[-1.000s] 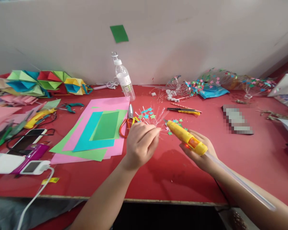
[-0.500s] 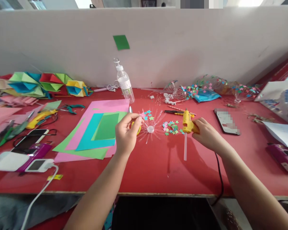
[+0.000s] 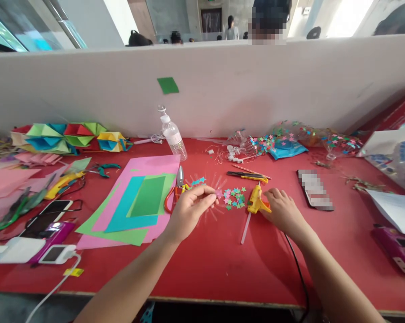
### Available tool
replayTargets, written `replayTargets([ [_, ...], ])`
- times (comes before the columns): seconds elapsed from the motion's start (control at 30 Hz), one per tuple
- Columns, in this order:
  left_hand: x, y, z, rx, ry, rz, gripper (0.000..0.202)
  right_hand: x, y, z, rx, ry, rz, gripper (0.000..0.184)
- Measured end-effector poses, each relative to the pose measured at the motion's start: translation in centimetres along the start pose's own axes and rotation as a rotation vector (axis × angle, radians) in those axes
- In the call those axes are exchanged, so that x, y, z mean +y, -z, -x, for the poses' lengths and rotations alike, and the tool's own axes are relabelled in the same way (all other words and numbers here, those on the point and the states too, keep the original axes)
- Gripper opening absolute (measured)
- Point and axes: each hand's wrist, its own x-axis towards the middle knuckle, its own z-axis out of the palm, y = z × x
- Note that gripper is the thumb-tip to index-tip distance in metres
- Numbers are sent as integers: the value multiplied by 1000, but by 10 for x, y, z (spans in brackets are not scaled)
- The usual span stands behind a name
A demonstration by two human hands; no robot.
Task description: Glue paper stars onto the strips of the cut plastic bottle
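My left hand (image 3: 194, 208) is closed in a pinch on a small pink star (image 3: 218, 194), over the clear plastic piece cut into spreading strips (image 3: 219, 181). My left fingers hide part of that piece. My right hand (image 3: 283, 208) has its fingers curled at the handle of a yellow glue gun (image 3: 255, 200), which is low at the table with a clear glue stick (image 3: 245, 229) out of its back. Between the hands lies a loose group of coloured stars (image 3: 234, 198). Pliers with red and yellow handles (image 3: 178, 184) lie behind my left hand.
Coloured paper sheets (image 3: 131, 206) lie left, and a plastic bottle (image 3: 173, 137) stands behind them. A box cutter (image 3: 246, 176) lies beyond the glue gun, and a phone (image 3: 313, 190) to its right. Star-covered plastic pieces (image 3: 290, 134) line the low partition (image 3: 202, 89); people are beyond it.
My right hand has lowered the glue gun toward the table, and its nozzle is tilted differently. My left hand has moved right with the pink star, over the cut plastic piece. The view has tilted up.
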Motion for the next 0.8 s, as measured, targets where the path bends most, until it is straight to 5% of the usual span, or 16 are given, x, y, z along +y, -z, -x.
replayTargets([
  [0.13,5,-5,-1,-41,63,109,14,-30,28,2,298,392,-393,8],
  [0.3,5,-15,8,-98,178,214,11,-66,48,8,441,688,-543,20],
  [0.53,5,-20,26,-162,392,438,9,-79,46,19,466,820,-452,21],
  [0.8,-8,8,31,-191,486,566,11,-107,45,11,363,853,-379,19],
])
